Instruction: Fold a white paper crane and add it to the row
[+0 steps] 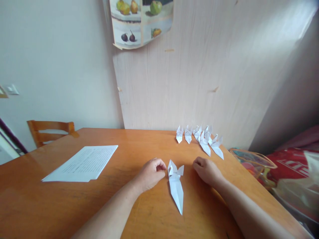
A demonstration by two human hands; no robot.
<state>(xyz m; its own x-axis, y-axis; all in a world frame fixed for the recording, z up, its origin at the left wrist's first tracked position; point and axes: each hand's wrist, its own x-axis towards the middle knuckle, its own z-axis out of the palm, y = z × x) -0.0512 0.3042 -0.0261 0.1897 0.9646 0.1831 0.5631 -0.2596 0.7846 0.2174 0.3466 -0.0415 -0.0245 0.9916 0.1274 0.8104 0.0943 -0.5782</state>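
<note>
A white origami figure [176, 187], bird-like with raised points at its far end and a long pointed tail towards me, lies on the wooden table [119, 212]. Just left of its folded end, my left hand [153, 173] is loosely closed, thumb and forefinger curled in, with nothing visible in it. It is very close to the paper; whether it touches, I cannot tell. My right hand [206, 170] rests on the table to the right of the figure, apart from it, curled into a loose fist that shows nothing held.
Several similar origami figures [204, 143] stand at the table's far right, by the wall board [154, 99]. Printed sheets [83, 162] lie stacked on the left. Behind is a wooden chair [51, 126]. Bags [289, 169] crowd the right edge.
</note>
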